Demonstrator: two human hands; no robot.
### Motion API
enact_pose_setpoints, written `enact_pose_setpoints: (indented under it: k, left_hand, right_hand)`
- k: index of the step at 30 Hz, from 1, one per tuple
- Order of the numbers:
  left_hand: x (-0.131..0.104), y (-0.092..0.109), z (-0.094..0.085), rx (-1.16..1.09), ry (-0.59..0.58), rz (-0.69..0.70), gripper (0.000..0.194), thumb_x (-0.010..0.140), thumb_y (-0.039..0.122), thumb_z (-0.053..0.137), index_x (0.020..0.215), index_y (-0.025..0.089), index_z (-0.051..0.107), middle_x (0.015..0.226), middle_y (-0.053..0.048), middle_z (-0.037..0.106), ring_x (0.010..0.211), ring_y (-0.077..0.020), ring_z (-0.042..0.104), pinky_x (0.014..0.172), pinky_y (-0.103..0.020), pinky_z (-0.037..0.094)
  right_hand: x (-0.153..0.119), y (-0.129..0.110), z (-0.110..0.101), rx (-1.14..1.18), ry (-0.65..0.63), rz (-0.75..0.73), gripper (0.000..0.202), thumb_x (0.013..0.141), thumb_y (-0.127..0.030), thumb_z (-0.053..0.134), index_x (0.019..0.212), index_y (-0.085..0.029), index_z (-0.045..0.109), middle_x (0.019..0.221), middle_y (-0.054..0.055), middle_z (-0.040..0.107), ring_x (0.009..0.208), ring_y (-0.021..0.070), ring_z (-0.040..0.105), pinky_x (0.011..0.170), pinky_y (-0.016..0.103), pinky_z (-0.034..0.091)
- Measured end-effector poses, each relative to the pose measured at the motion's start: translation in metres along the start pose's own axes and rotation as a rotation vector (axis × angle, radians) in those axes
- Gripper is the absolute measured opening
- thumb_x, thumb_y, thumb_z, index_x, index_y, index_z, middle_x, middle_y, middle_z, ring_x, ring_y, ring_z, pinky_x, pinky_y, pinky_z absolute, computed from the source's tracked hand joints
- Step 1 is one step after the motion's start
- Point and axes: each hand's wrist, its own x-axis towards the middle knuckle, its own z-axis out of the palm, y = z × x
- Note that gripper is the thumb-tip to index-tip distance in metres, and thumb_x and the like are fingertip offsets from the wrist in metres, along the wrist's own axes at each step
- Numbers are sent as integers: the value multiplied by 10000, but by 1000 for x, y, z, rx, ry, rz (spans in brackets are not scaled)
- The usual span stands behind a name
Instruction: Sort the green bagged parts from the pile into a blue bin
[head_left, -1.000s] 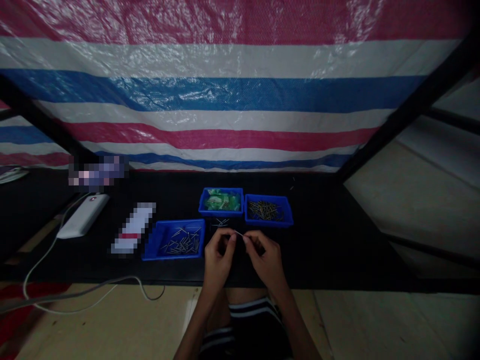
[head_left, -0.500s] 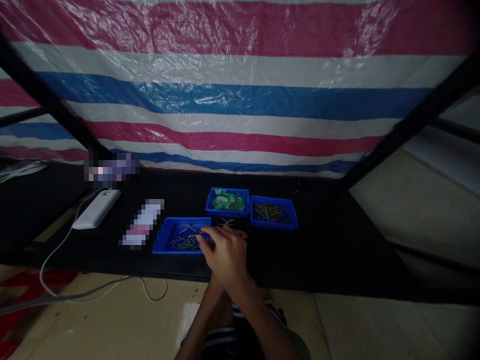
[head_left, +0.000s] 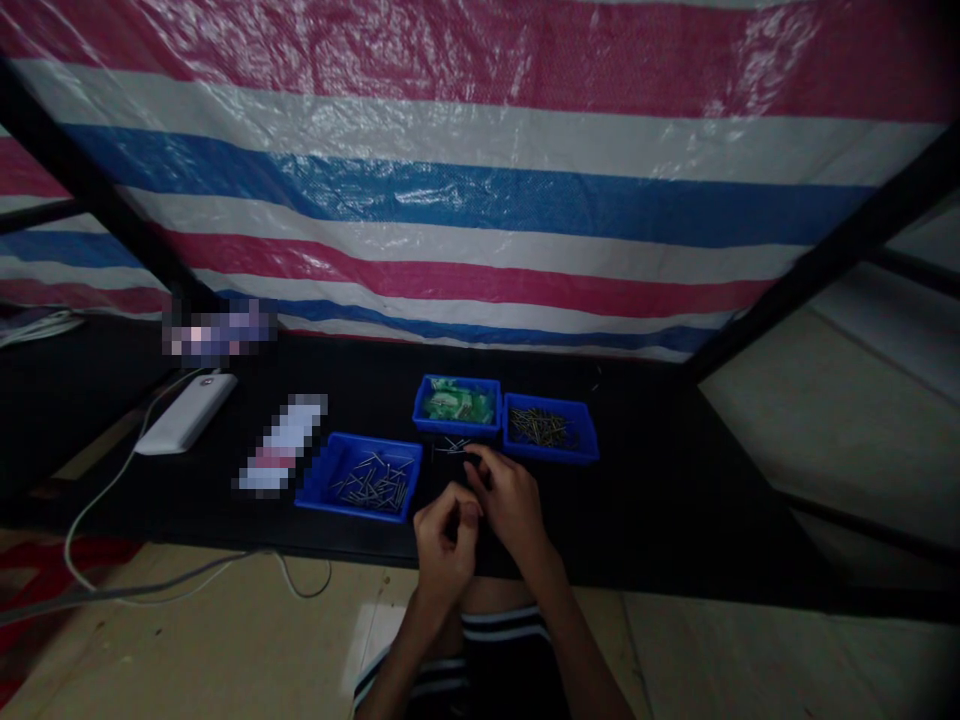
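Observation:
My left hand [head_left: 446, 540] is closed, thumb and forefinger pressed together low over the black table; anything between them is too small to make out. Beside it, my right hand [head_left: 511, 495] has its thumb and forefinger pinched at the near end of a few loose thin silver nails or screws [head_left: 452, 446]. Whether it grips one cannot be made out. To the left stands a blue tray [head_left: 315, 488] with many silver nails or screws [head_left: 375, 488]. Another blue tray [head_left: 589, 455], behind and right of my right hand, holds darker, brassy ones [head_left: 540, 427].
A third blue tray [head_left: 457, 430] at the back contains green plastic packets [head_left: 457, 402]. On the left of the black table [head_left: 660, 500] lie a white power bank [head_left: 186, 415] with a cable [head_left: 79, 510] and a blurred-out flat item [head_left: 285, 445]. Striped sheeting [head_left: 480, 210] hangs behind.
My right hand has moved right, uncrossing from my left and leaving the silver-filled tray for the loose pieces. My left hand, mostly hidden before, now shows to its left.

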Motion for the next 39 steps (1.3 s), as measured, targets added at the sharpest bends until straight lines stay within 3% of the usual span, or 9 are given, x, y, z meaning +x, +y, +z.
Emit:
enact_pose_setpoints:
  k: [6, 10, 14, 17, 21, 25, 29, 39]
  left_hand:
    - [-15, 4, -6, 193, 49, 248, 165, 982, 166, 540, 862, 225, 636, 659, 21, 623, 568, -127, 603, 575, -251, 465]
    - [-42, -3, -35, 449, 212, 455, 243, 910, 77, 616, 1085, 233, 680, 908, -42, 766, 787, -179, 733, 665, -275, 555]
    - [-47, -11, -71, 660, 442, 415, 334, 863, 171, 771, 1176, 235, 673, 1090, -84, 733, 812, -181, 708, 567, -259, 531]
    - [-36, -14, -89, 753, 377, 312, 393, 865, 245, 813, 1238, 238, 690, 1219, -116, 701, 959, -235, 714, 701, -328, 585]
    - [-24, -21, -100, 754, 249, 318, 325, 910, 261, 778, 1230, 274, 724, 1204, -84, 708, 1034, -254, 713, 917, -407, 574]
    - [-21, -28, -101, 720, 261, 317, 265, 919, 265, 770, 1181, 257, 735, 1147, -77, 692, 1008, -243, 698, 911, -387, 563]
    - [-19, -33, -100, 730, 248, 338, 270, 911, 262, 777, 1174, 242, 718, 1129, -78, 681, 1017, -246, 681, 928, -394, 550]
    - [-12, -33, -92, 710, 210, 369, 245, 911, 232, 770, 1145, 232, 697, 1096, -77, 674, 998, -237, 664, 898, -371, 536]
  right_hand:
    - [3, 1, 10, -161, -62, -4, 372, 969, -241, 661, 1337, -286, 690, 859, -6, 759, 676, 144, 685, 593, 221, 458]
    - [6, -4, 12, -236, -108, -46, 496, 993, -289, 657, 1483, -304, 588, 1011, 30, 773, 786, 183, 721, 653, 261, 508]
    - [5, -12, 16, -270, -58, -145, 414, 1025, -298, 609, 1436, -257, 634, 1117, 88, 733, 1007, 245, 693, 824, 331, 551]
    - [1, -17, 16, -270, -42, -264, 363, 1043, -281, 560, 1387, -226, 664, 1194, 121, 702, 1132, 278, 630, 970, 415, 527]
    - [-4, -19, 16, -285, -97, -384, 411, 1048, -264, 530, 1442, -182, 616, 1505, 155, 571, 1425, 317, 466, 1169, 503, 414]
    - [-6, -17, 19, -297, -156, -403, 505, 1056, -340, 529, 1541, -200, 528, 1654, 138, 430, 1536, 320, 353, 1242, 537, 334]
    - [-5, -16, 21, -296, -182, -391, 497, 1057, -367, 531, 1530, -216, 550, 1652, 127, 442, 1524, 311, 389, 1258, 536, 328]
    - [-32, -8, 4, -302, -240, -368, 580, 1054, -287, 520, 1593, -85, 452, 1700, 145, 343, 1551, 319, 365, 1263, 492, 395]
